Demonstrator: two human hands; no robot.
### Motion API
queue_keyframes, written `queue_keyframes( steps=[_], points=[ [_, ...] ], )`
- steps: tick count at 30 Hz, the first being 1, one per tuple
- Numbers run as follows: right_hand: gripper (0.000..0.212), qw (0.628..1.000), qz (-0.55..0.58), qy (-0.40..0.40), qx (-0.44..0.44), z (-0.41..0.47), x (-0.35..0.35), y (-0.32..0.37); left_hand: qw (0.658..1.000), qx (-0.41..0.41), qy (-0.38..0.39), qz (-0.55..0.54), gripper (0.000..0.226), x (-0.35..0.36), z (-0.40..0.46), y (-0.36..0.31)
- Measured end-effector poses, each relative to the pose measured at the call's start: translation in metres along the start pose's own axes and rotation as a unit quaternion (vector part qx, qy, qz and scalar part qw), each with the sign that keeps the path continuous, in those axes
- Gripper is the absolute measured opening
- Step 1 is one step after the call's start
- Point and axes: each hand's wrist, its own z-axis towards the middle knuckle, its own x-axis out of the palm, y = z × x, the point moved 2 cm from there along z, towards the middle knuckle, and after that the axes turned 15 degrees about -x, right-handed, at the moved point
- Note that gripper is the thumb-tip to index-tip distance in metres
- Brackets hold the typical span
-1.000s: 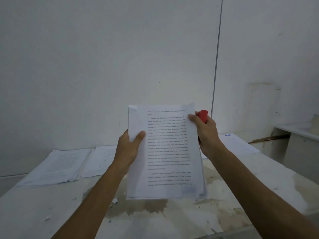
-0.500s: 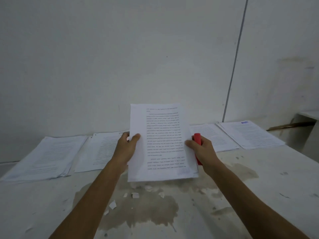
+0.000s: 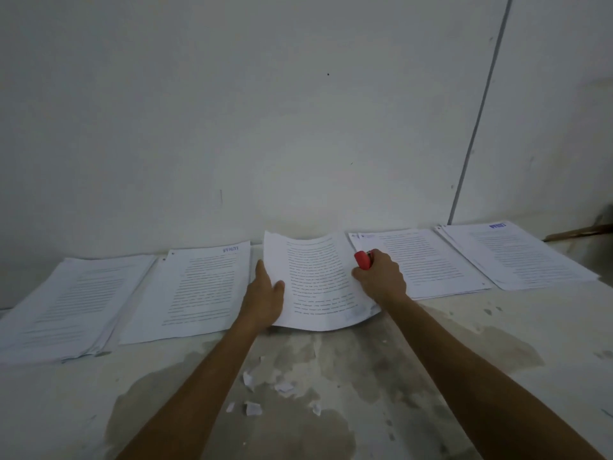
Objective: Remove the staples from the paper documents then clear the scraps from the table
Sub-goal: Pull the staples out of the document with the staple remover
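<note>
A printed paper document (image 3: 318, 280) lies low over the table against the wall, its middle sagging. My left hand (image 3: 263, 298) holds its left edge, thumb on top. My right hand (image 3: 379, 277) grips a red staple remover (image 3: 362, 259) and also holds the document's right edge. Several small white paper scraps (image 3: 253, 408) lie on the stained table (image 3: 331, 376) between my forearms.
Two paper stacks (image 3: 202, 290) (image 3: 73, 303) lie to the left along the wall, two more (image 3: 428, 260) (image 3: 517, 254) to the right. A brown strip (image 3: 578, 232) lies at the far right. The wall stands directly behind the papers.
Both hands have carried the document from upright in front of me down and forward to the gap between the stacks. The view has tilted down.
</note>
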Motion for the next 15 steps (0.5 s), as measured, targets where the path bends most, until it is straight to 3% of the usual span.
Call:
queue_keyframes(
  steps=[8, 15],
  points=[
    [0.035, 0.993, -0.109, 0.036, -0.034, 0.036, 0.024, -0.013, 0.993, 0.007, -0.006, 0.114, 0.065, 0.007, 0.048, 0.005],
    [0.042, 0.977, -0.183, 0.044, -0.097, 0.044, 0.035, -0.013, 0.966, 0.028, -0.103, 0.237, 0.050, 0.013, 0.057, 0.011]
  ],
)
